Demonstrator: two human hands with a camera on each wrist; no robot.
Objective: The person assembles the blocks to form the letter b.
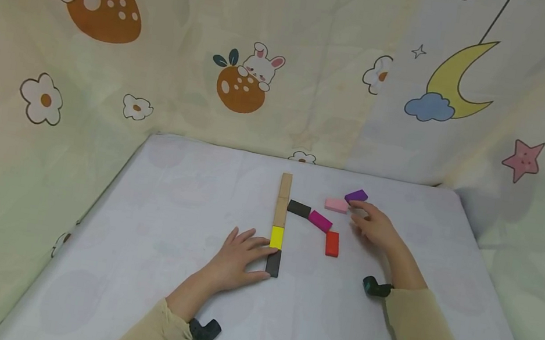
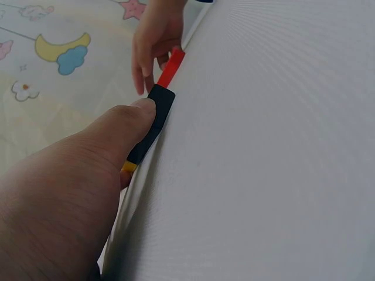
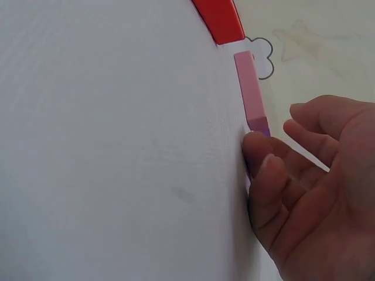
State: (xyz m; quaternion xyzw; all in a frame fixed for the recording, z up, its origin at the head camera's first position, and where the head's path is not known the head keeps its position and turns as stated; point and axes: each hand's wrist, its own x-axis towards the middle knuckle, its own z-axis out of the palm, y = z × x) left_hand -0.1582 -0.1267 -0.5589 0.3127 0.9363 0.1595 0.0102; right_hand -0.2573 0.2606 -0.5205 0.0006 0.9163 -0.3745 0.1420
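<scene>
In the head view, my left hand [image 1: 237, 259] lies spread beside a straight column of blocks. Its thumb and index fingertips touch a black block [image 1: 273, 264] at the near end, just below a yellow block [image 1: 276, 237]. The left wrist view has the thumb against that black block [image 2: 157, 120]. My right hand [image 1: 375, 225] reaches to a purple block [image 1: 356, 195], fingertips right at its near edge, fingers loosely bent. A pink block [image 1: 336, 205] lies just left of those fingertips. From the right wrist, the purple block [image 3: 263, 130] is mostly hidden behind a finger.
Two wooden blocks [image 1: 282, 200] form the column's far part. From it a second black block [image 1: 299, 208], a magenta block [image 1: 320, 221] and a red block [image 1: 332, 243] curve rightward. A white cloth covers the table [image 1: 152, 193]; patterned curtains [image 1: 309, 99] stand behind.
</scene>
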